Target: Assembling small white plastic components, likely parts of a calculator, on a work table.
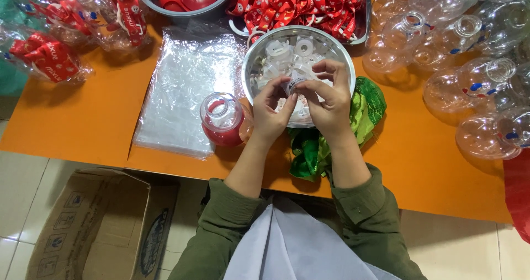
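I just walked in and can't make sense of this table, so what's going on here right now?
A person in green sleeves holds a small white part between both hands, left hand and right hand, over a metal bowl of similar white pieces. Beside the bowl stands a clear round bottle with red inside, next to a stack of clear plastic bags. Empty clear bottles lie to the right, and red straps fill a tray behind.

Worktop [72, 125]: plain orange. Steel bowl [251, 64] under the hands: silver, with translucent white rings [279, 51] inside. Small part [294, 83] between both hands: white with dark print. Bottle [222, 120] left of the hands: clear with red base. Cloth [367, 106] right of the hands: green, yellow-patterned. Straps [298, 4] beyond the hands: red with white markings. Sleeves [221, 225]: olive green.
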